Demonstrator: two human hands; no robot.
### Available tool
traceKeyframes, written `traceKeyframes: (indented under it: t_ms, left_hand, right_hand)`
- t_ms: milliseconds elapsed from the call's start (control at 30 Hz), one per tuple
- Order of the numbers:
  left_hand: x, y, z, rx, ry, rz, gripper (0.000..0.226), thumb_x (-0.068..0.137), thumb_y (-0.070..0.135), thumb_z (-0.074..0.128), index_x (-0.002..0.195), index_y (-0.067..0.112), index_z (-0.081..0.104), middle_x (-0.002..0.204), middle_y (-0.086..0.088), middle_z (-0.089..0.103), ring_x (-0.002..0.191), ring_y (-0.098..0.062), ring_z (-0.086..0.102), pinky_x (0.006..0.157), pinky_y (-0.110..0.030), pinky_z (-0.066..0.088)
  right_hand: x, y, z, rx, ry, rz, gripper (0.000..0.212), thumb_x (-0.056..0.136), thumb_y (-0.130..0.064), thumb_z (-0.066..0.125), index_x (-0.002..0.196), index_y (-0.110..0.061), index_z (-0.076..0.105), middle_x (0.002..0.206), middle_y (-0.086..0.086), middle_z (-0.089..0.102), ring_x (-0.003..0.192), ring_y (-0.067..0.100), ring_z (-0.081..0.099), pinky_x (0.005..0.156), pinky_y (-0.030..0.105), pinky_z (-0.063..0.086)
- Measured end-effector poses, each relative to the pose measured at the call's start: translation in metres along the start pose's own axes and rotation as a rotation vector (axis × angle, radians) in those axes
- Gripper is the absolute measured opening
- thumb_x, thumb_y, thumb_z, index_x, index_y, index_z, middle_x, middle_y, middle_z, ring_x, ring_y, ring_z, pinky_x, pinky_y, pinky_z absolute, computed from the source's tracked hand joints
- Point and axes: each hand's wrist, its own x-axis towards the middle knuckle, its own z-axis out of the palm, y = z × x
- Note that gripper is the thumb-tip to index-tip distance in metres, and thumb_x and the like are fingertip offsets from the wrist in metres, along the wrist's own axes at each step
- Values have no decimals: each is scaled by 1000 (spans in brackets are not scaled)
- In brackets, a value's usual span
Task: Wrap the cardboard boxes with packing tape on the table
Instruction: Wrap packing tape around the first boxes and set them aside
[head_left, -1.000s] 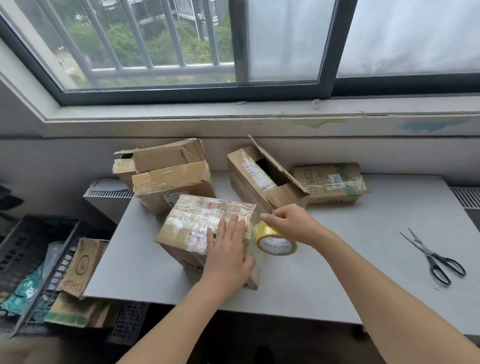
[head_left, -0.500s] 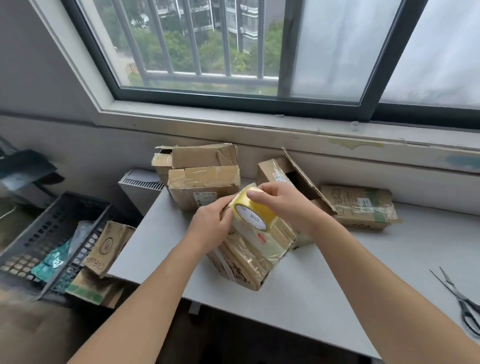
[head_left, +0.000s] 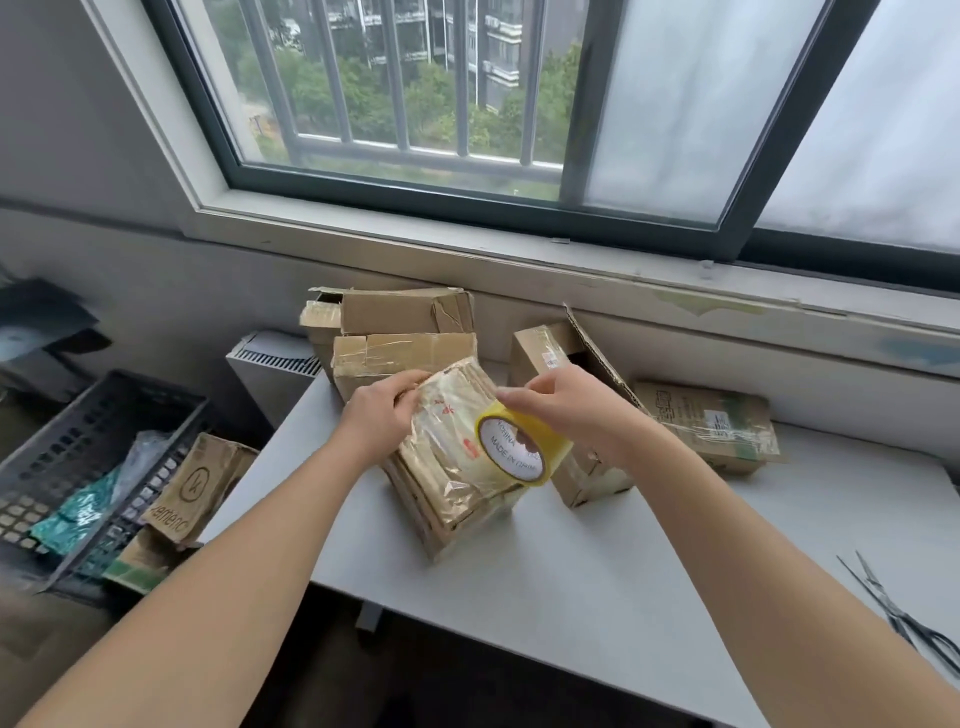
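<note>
The box (head_left: 447, 457) stands tilted on the bench (head_left: 623, 582), near its left edge, just before the stacked boxes (head_left: 405, 353). Your left hand (head_left: 379, 415) grips its upper left edge, fingers curled. Your right hand (head_left: 566, 410) arches over, gripping the tape roll (head_left: 540, 441) against the box's face.

Head-worn view; close, downward over table (head_left: 597, 571)

Cardboard box (head_left: 457, 467) under glossy crinkled tape film; tape roll (head_left: 519, 449) shiny yellow plastic; table (head_left: 597, 587) matt grey
</note>
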Motion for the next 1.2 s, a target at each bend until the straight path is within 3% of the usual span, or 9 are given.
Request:
traceKeyframes:
  t_ms: [100, 233, 333, 467, 600, 700, 833, 1033, 1200]
  left_hand:
    - [-1, -6, 10, -6, -59, -7, 29, 105, 24, 54, 129, 32, 68, 117, 2, 74, 90, -19, 66, 87, -33, 54]
    - [-8, -9, 22, -15, 21, 17, 30, 105, 24, 53, 130, 26, 71, 126, 2, 72, 114, -19, 64, 96, -27, 48]
    - [-13, -8, 25, -25, 82, 67, 31, 105, 21, 55, 131, 21, 71, 128, 0, 72, 121, -21, 63, 103, -29, 48]
    - [-16, -4, 31, 1, 167, 59, 29, 104, 23, 57, 129, 24, 73, 125, 0, 74, 119, -23, 65, 101, -34, 51]
    - [-22, 4, 37, 31, 198, 44, 31, 105, 23, 54, 131, 25, 71, 124, -2, 74, 116, -27, 65, 96, -37, 52]
    - [-27, 4, 39, 79, 200, 79, 33, 105, 21, 52, 133, 20, 69, 126, -3, 73, 119, -29, 64, 96, -39, 53]
    - [-31, 2, 36, 191, 39, 138, 48, 104, 23, 46, 151, 14, 51, 142, -1, 62, 128, -27, 56, 101, -38, 49]
    - [-28, 5, 25, 505, -149, 156, 62, 106, 34, 34, 163, 12, 22, 159, -2, 40, 138, -26, 42, 106, -42, 42]
    - [-34, 6, 26, 575, -194, 162, 74, 105, 49, 29, 164, 7, 10, 160, -10, 35, 138, -29, 40, 111, -44, 38]
  right_hand:
    - [-6, 0, 5, -71, -38, -36, 55, 92, -58, 64, 72, -8, 55, 66, 9, 39, 59, 17, 34, 56, 32, 24]
    - [-9, 6, 10, 36, 18, -5, 51, 94, -52, 66, 85, -2, 67, 69, 5, 47, 64, 18, 44, 63, 33, 31]
    - [-12, 8, 15, 113, 36, 35, 47, 94, -50, 66, 93, -3, 73, 63, -2, 57, 59, 11, 52, 59, 24, 37]
    - [-11, 2, 21, 167, 39, 37, 84, 78, -68, 66, 106, 11, 63, 72, 9, 54, 67, 18, 50, 68, 32, 36]
    - [-11, -3, 19, 176, 62, -9, 78, 87, -64, 64, 97, 13, 62, 79, 28, 69, 64, 20, 55, 68, 35, 42]
    - [-16, 0, 24, 169, 69, -2, 62, 97, -51, 62, 85, 10, 67, 64, 9, 73, 58, 16, 67, 73, 37, 57]
    - [-22, 9, 28, 178, 97, 25, 51, 98, -52, 60, 65, -13, 59, 55, 1, 67, 62, 19, 68, 76, 39, 57]
    - [-26, 12, 37, 151, 153, -16, 58, 96, -64, 52, 70, -12, 53, 63, 15, 65, 52, 13, 56, 58, 26, 43]
    - [-34, 28, 40, 184, 217, -63, 55, 94, -60, 61, 72, -10, 57, 62, -3, 49, 57, 11, 46, 58, 25, 35]
